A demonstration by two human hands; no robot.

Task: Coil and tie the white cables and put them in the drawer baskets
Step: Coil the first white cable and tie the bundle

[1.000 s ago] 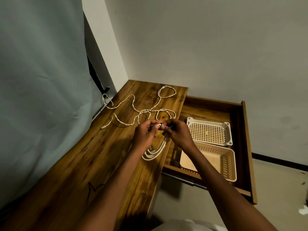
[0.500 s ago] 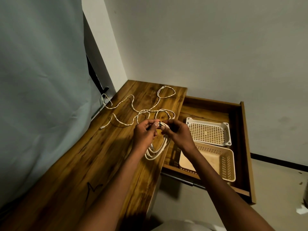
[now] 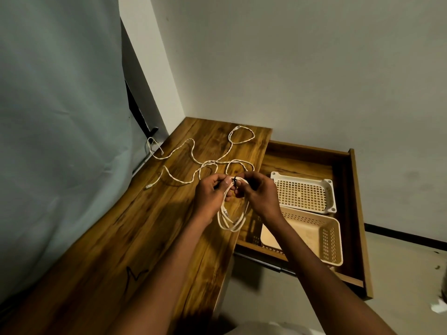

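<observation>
A coiled white cable hangs over the wooden tabletop near its right edge. My left hand and my right hand pinch its top together, where a small black tie wraps the loops. A second white cable lies uncoiled in loose curves farther back on the table. The open drawer to the right holds two perforated baskets: a white one at the back and a cream one in front, both without cables.
A grey curtain hangs along the table's left side. White walls meet at the far corner. The drawer sticks out over the floor on the right.
Both hands have lifted the coil slightly and kept working the black tie at its top; the coil hangs a bit higher. The loose cable has not moved.
</observation>
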